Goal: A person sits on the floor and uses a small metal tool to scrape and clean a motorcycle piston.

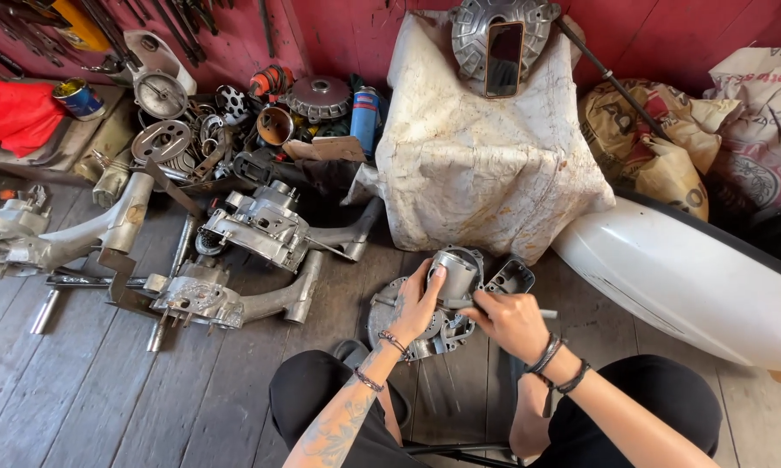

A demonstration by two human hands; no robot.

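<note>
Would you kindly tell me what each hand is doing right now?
Left hand: closed around the metal cylinder.
Right hand: closed on a thin tool.

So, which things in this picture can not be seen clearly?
Head view only:
- Tool in the right hand: the fist hides it, only a thin tip shows.
- Engine cover on the floor: mostly hidden by both hands and the grey cylinder part.
- Left hand palm: turned away against the cylinder part.
- White body panel: cut off by the right edge.
</note>
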